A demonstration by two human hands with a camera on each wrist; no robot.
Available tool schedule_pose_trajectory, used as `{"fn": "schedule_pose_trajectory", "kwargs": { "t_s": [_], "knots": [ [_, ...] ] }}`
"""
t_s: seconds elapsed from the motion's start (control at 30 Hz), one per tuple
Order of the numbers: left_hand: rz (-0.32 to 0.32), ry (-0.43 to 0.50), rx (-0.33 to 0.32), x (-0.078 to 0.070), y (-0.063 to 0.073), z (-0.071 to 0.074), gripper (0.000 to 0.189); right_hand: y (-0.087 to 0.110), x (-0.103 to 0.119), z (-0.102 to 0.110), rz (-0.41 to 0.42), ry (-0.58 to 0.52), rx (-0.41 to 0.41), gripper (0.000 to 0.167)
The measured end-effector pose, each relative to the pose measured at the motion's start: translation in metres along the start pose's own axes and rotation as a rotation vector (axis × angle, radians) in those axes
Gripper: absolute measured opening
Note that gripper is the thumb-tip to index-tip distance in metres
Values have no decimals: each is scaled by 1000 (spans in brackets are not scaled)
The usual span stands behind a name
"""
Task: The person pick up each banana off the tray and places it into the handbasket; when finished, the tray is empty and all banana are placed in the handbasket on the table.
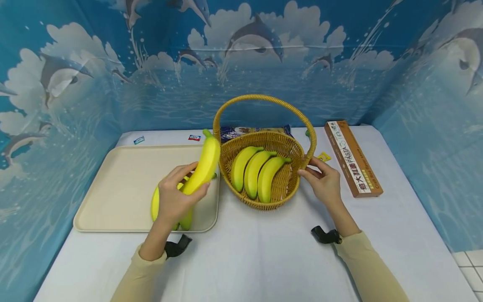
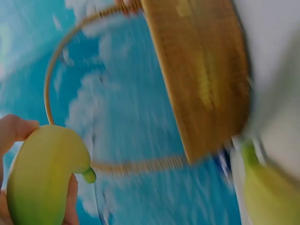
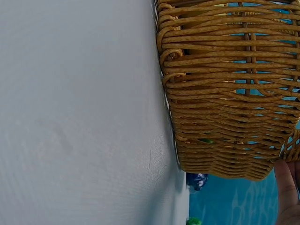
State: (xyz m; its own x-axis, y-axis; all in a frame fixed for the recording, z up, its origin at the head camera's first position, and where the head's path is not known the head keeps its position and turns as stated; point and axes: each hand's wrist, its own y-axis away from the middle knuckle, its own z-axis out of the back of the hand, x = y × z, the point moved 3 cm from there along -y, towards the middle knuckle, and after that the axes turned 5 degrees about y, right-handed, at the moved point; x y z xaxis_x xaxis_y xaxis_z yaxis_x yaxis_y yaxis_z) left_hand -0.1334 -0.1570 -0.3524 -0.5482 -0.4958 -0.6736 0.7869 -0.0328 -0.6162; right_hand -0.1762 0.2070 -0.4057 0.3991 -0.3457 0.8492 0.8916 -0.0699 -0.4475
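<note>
My left hand (image 1: 176, 199) grips a yellow banana (image 1: 205, 161) above the right part of a beige tray (image 1: 120, 188), its green stem pointing up near the basket handle. In the left wrist view the banana (image 2: 44, 173) lies between thumb and fingers. More bananas (image 1: 155, 203) lie on the tray, partly hidden beneath that hand. Three bananas (image 1: 255, 174) lie side by side inside the wicker basket (image 1: 260, 205). At the basket's right side, my right hand (image 1: 326, 184) pinches the rim by the handle's base; the right wrist view shows its thumb against the woven wall (image 3: 225, 108).
Behind the basket lies a dark blue packet (image 1: 230, 133). A brown pasta box (image 1: 354, 159) is on the right. Small blue (image 1: 138, 140), red (image 1: 194, 137) and yellow wrappers (image 1: 323, 157) are scattered about. A dolphin-printed curtain (image 1: 170, 105) encloses the white table (image 1: 256, 260).
</note>
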Motion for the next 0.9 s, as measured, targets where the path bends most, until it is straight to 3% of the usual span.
{"fn": "schedule_pose_trajectory", "kwargs": {
  "t_s": [0.17,0.43,0.63,0.9],
  "knots": [
    [-50,46,131,-23,-10,-48,48,-2,1,1,13,6,-5,42],
    [42,-7,297,-34,-17,-114,48,0,1,-1,12,4,-4,42],
    [129,-71,391,-30,-18,-149,51,0,1,0,11,8,-8,41],
    [189,-137,479,-20,-15,-182,53,0,-2,-1,7,0,-8,42]
  ]
}}
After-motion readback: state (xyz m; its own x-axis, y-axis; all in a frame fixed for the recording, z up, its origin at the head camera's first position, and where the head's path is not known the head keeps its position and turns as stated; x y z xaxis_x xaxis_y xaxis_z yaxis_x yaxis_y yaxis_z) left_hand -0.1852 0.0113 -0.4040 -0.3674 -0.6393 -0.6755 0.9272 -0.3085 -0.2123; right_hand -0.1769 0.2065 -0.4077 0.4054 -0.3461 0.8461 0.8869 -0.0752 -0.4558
